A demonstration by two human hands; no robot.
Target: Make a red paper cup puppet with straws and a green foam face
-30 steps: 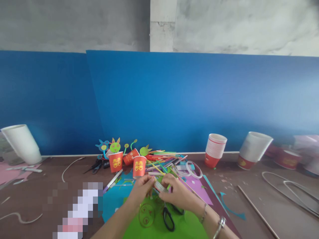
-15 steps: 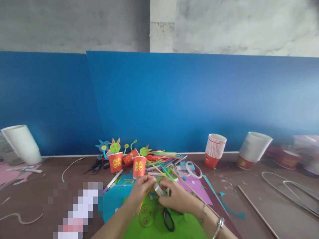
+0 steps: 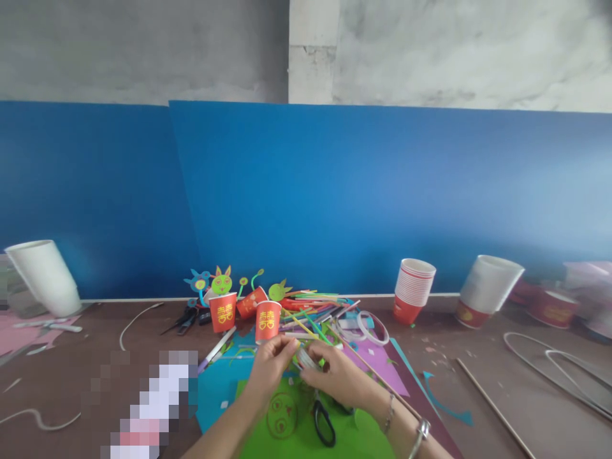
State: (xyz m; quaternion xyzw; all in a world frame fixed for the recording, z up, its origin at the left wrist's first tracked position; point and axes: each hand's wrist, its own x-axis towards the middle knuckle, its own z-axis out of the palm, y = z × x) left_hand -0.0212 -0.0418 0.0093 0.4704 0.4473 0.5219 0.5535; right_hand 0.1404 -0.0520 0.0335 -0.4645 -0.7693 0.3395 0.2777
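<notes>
Right hand (image 3: 329,371) grips a clear tape roll (image 3: 306,359) above the green sheet (image 3: 253,427). Left hand (image 3: 268,364) just beside, fingers bent; cannot tell whether closed on anything. Black-handled scissors (image 3: 316,422) lie on the sheet, right of a drawn face (image 3: 282,414). Red cup (image 3: 268,324) upright beyond.

The bare right hand (image 3: 335,371) is partly covering a clear, ring-shaped roll (image 3: 306,359) and hiding the blades of the black-handled scissors (image 3: 316,423). The bare left hand (image 3: 268,364) is obscuring its own fingertips' grip. A green paper sheet (image 3: 349,443) is running off the near edge. Pale square pixels (image 3: 155,395) are masking the near left; a round red paper bowl (image 3: 554,311) is looking blurred at right.
</notes>
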